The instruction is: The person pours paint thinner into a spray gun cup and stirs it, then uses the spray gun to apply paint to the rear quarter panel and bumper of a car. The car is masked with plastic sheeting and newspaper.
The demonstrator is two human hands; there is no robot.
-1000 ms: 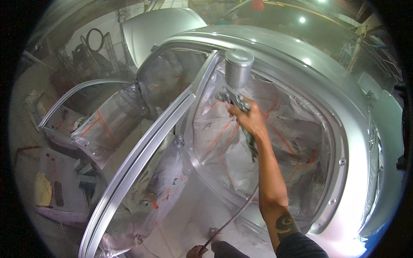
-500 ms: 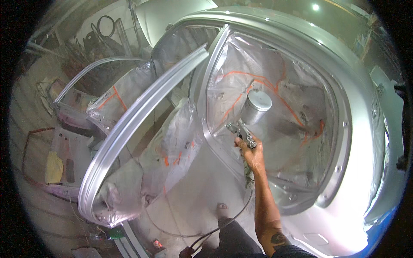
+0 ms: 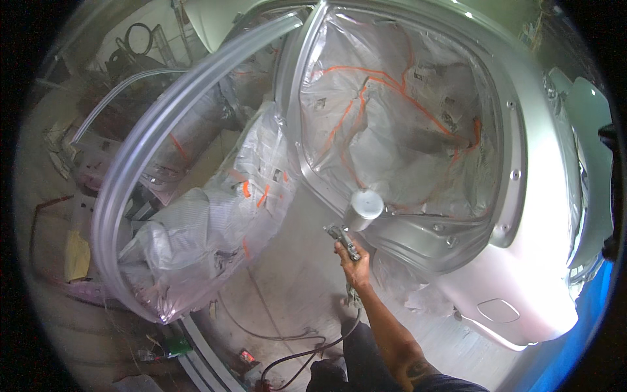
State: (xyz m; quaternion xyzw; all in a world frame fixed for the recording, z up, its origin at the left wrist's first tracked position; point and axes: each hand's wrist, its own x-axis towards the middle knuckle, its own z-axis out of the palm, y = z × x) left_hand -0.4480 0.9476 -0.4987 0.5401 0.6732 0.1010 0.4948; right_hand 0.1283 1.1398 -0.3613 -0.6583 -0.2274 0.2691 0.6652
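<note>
My right hand is closed around the handle of a metal spray gun with a round, pale-lidded paint cup above it. The gun is beside the lower sill of a silver car body's door opening. Plastic film with orange tape lines covers that opening. From the gun a dark air hose droops to the floor and lower edge. A small dark reddish shape lies by the hose at the bottom edge; whether it is my left hand cannot be made out.
An open silver door frame arches on the left, its lower panel wrapped in taped plastic. The car's pale rear panel bulges at right, above blue sheeting. Grey rails and a green object lie at lower left.
My right hand has brought the spray gun down and slightly left, from in front of the filmed opening to its lower sill. The view has shifted, and more floor shows below the car.
</note>
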